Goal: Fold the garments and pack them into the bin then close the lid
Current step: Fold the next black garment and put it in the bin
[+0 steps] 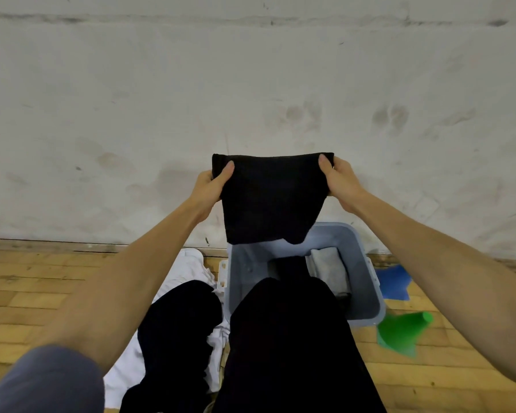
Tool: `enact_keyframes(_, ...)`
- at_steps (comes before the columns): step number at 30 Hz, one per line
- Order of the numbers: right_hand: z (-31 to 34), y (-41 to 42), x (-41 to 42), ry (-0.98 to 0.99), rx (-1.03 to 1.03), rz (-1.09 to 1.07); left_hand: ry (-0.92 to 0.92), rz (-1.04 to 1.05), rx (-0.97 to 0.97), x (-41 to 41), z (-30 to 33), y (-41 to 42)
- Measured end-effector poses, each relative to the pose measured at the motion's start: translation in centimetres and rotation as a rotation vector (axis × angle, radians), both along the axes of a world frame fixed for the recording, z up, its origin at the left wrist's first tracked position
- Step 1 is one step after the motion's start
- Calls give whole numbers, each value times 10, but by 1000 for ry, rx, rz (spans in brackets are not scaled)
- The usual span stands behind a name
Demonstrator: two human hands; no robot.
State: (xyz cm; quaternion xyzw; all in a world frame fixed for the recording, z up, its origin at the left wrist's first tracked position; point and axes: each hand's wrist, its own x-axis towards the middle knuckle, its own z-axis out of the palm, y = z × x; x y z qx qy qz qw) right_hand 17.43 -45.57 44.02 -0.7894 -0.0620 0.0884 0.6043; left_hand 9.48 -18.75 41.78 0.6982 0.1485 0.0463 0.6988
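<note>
1. The left hand point(210, 183) pinches the top left corner of a folded black garment point(270, 198), thumb on the near face, arm stretched forward.
2. The garment hangs in the air above the open grey bin point(367, 293), which holds folded grey cloth point(329, 268).
3. The right hand point(338, 181) pinches the top right corner likewise.

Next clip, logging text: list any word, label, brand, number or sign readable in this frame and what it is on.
None: no readable text anywhere in this frame.
black garment, held up by left hand and right hand: no print or tag showing.
grey bin: no label visible.
green cone: blurred, no marking visible.
blue tape: plain.
</note>
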Motion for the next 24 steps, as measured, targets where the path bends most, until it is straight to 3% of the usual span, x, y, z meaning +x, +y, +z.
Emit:
enact_keyframes(10, -15, -37, -42, 54, 24, 9, 29, -92, 117, -31, -19, -18)
enact_keyframes(24, -72, -88, -163, 189, 31, 31, 171, -103, -15, -140, -80, -62)
